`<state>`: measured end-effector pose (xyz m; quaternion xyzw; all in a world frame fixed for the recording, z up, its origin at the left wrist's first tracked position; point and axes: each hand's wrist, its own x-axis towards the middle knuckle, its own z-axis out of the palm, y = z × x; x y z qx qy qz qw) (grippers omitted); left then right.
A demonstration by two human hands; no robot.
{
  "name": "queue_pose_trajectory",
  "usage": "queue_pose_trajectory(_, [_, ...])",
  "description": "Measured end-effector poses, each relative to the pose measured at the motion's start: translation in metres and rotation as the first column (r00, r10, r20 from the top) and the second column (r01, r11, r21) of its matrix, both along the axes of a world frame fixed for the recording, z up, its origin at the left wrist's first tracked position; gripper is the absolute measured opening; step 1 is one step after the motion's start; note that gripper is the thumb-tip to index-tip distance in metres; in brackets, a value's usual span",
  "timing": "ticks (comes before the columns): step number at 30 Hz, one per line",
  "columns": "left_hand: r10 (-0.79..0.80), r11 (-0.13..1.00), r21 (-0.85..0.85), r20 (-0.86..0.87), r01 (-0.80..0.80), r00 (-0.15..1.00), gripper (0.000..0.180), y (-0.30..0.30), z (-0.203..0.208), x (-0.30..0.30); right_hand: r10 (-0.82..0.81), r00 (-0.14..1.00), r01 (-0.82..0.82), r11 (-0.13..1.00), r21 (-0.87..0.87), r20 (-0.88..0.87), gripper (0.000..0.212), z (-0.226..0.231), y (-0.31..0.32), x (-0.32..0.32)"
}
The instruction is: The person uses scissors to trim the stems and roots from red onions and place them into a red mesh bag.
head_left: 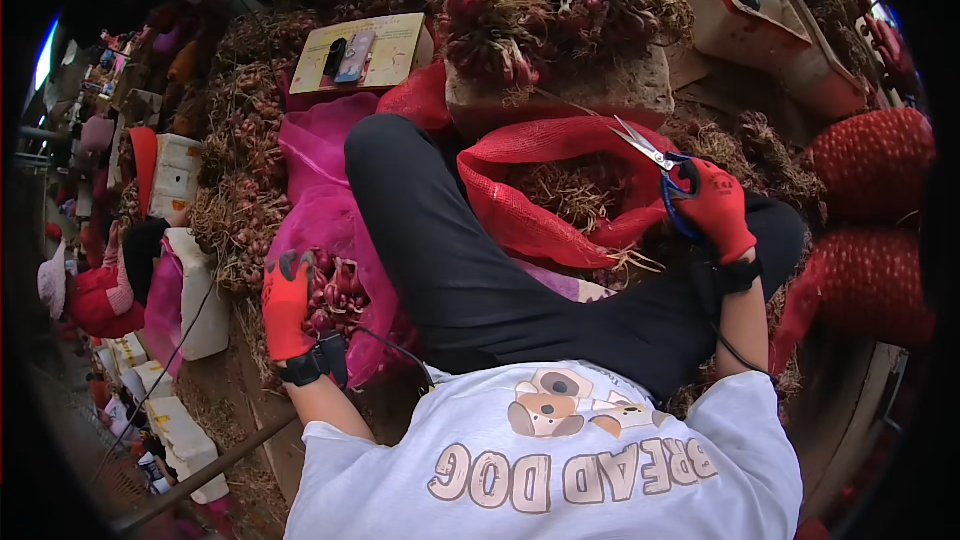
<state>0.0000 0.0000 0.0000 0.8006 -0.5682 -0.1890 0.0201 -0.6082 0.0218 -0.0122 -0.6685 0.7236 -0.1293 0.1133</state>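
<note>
My right hand [718, 208], in a red glove, grips scissors [645, 148] by their blue handles. The blades are spread and point up and left over the rim of a red mesh bag [490, 185]. Dry root and stalk trimmings [575, 190] lie inside that bag, between my legs. By my left thigh, my left hand [288, 305], also red-gloved, rests against a heap of red shallots [338, 292] on pink mesh [312, 215]. Its fingers bend down at the heap's edge and are mostly hidden, so whether they hold a shallot does not show.
Bunched shallots [510, 25] with dry stalks sit on a foam block [560, 90] ahead. A yellow board [360, 50] carries a phone-like item. Filled red mesh sacks [868, 175] stand right, foam boxes [190, 290] left. Another person [100, 290] sits far left.
</note>
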Motion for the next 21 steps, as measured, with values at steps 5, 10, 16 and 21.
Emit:
queue_pose_trajectory(5, [-0.274, 0.936, -0.351, -0.757, -0.015, 0.593, 0.037, -0.071, 0.061, -0.141, -0.013, 0.574, -0.033, 0.999, 0.039, 0.819, 0.024, 0.036, -0.010, -0.029])
queue_pose_trajectory(10, [-0.115, 0.982, -0.096, -0.987, 0.165, 0.115, 0.037, -0.168, 0.010, -0.270, -0.121, 0.441, -0.099, 0.978, 0.182, 0.889, 0.019, 0.058, -0.060, -0.022])
queue_pose_trajectory(16, [-0.135, 0.848, -0.499, -0.527, -0.177, 0.839, 0.072, -0.209, -0.150, -0.381, -0.074, 0.997, 0.075, 0.986, -0.151, 0.010, 0.034, 0.011, -0.067, -0.012])
queue_pose_trajectory(21, [-0.142, 0.928, -0.195, -0.973, -0.317, 0.183, 0.034, -0.198, -0.106, -0.356, -0.181, 0.983, 0.180, 0.983, -0.037, -0.024, 0.037, -0.005, -0.063, -0.028])
